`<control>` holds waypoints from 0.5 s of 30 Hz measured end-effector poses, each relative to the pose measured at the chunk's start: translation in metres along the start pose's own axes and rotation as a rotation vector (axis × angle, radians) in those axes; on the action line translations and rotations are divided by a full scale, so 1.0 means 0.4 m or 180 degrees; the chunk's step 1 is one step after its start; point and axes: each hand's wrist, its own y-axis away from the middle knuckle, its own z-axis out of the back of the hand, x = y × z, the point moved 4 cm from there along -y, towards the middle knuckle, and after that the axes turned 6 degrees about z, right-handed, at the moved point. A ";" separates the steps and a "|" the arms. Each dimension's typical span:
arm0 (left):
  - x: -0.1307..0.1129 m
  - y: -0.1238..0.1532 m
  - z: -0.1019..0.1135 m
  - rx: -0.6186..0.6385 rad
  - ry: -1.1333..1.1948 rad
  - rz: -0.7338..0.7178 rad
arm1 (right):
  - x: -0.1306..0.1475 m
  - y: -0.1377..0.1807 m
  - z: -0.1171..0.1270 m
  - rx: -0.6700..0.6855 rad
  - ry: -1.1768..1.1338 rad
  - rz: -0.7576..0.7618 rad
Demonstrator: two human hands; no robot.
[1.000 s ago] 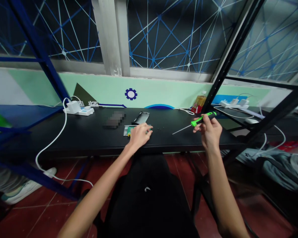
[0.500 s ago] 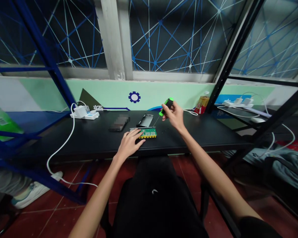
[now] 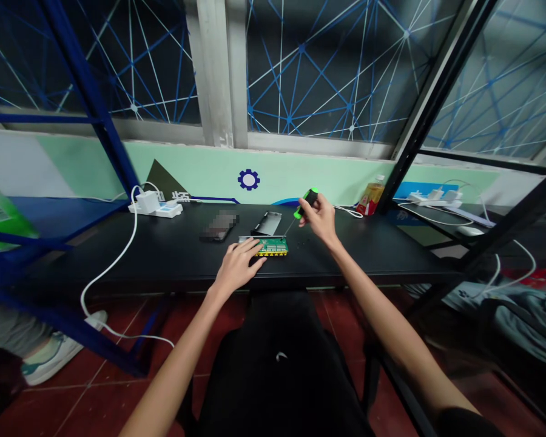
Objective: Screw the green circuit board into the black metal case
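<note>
A green circuit board (image 3: 273, 246) lies on the black table (image 3: 173, 255) in front of me. My left hand (image 3: 239, 264) rests flat on its near left end, fingers spread. My right hand (image 3: 319, 217) is closed round a screwdriver (image 3: 304, 203) with a green and black handle. The screwdriver stands tilted, its thin shaft pointing down at the board's far right corner. A dark metal case (image 3: 266, 223) lies just behind the board.
A phone (image 3: 218, 226) lies left of the case. A white power strip (image 3: 155, 206) with a cable sits at the back left, a drink bottle (image 3: 369, 197) at the back right. Blue shelf posts (image 3: 100, 121) stand left, a black frame post (image 3: 418, 115) right.
My right hand brought the screwdriver from the right of the table over to the board and tipped it downward. My left hand slid back, uncovering the board.
</note>
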 end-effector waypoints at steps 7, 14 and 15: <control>0.006 0.001 -0.006 -0.0048 -0.0089 -0.0068 | -0.017 -0.004 0.000 -0.0101 0.0015 -0.0073; 0.003 0.001 -0.005 -0.0035 -0.0133 -0.0070 | -0.018 -0.007 -0.001 -0.0080 0.0036 -0.0102; 0.002 0.001 -0.005 -0.0035 -0.0133 -0.0068 | -0.018 -0.007 -0.001 -0.0075 0.0046 -0.0113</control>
